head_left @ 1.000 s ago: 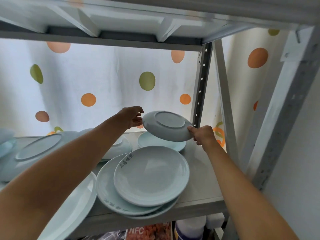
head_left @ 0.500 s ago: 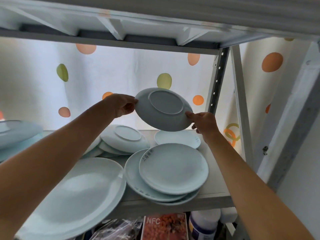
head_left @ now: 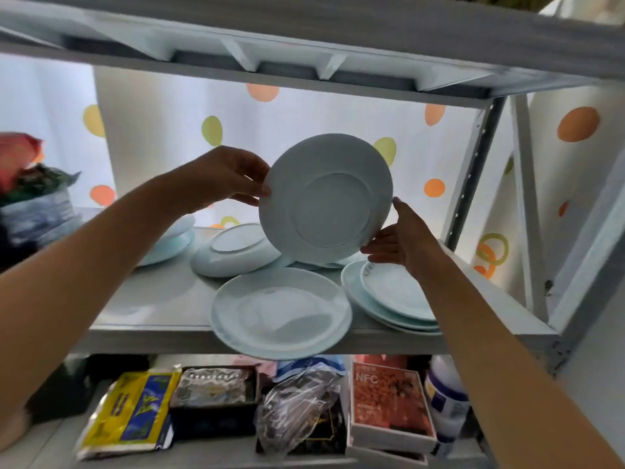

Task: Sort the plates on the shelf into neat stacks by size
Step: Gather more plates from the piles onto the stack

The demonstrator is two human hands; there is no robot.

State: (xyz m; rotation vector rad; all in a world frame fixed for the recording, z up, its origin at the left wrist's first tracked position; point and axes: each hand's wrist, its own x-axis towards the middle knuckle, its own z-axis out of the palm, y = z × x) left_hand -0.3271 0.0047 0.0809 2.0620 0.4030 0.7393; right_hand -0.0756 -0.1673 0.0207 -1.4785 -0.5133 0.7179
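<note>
One plate (head_left: 324, 198) held by two hands, perhaps eight more on shelf (head_left: 162, 299)

A white curtain (head_left: 162, 137) dotted with orange and green spots fills the background across the middle of the frame. At the far left edge a crumpled bag (head_left: 37, 214) sits beneath something red, too blurred to name. Along the bottom lie a yellow and blue packet (head_left: 130, 412) at lower left, a dark box (head_left: 214, 399), a clear plastic bag (head_left: 297, 406), a red box marked NFC (head_left: 389, 402) and a white bottle (head_left: 446, 397) at lower right.
</note>
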